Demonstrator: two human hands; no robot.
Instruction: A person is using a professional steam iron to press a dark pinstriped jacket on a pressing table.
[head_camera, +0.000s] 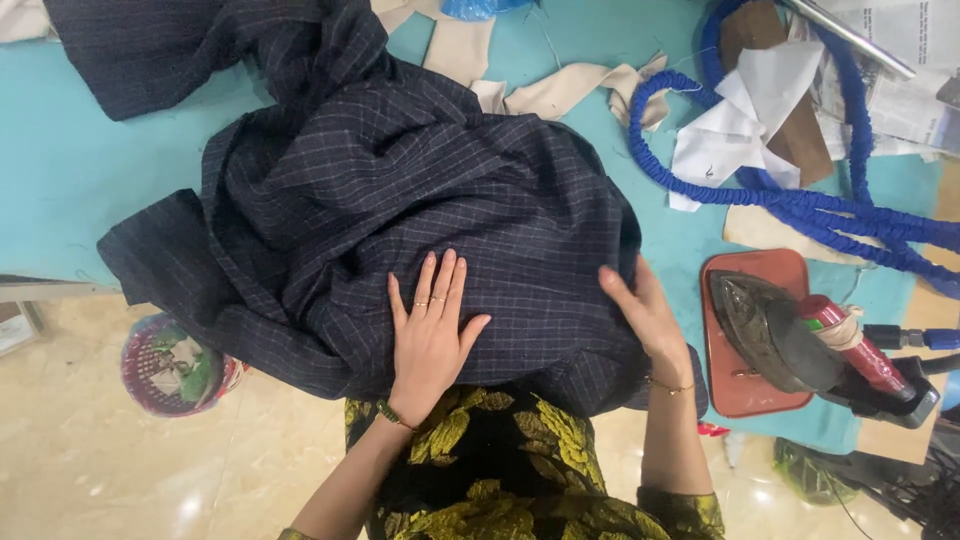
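Hands: left hand (430, 340), right hand (640, 310) flat on one checked garment (420, 190).

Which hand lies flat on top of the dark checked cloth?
The left hand, palm down with fingers spread on the dark checked cloth. The right hand instead cups the cloth's right edge, nearer the steam iron.

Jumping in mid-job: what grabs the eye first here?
The dark checked fabric heaped across the turquoise table, with the left hand flat on it and the right hand at its right edge. To the right, an iron lies tipped on a red tray below a coiled blue hose.
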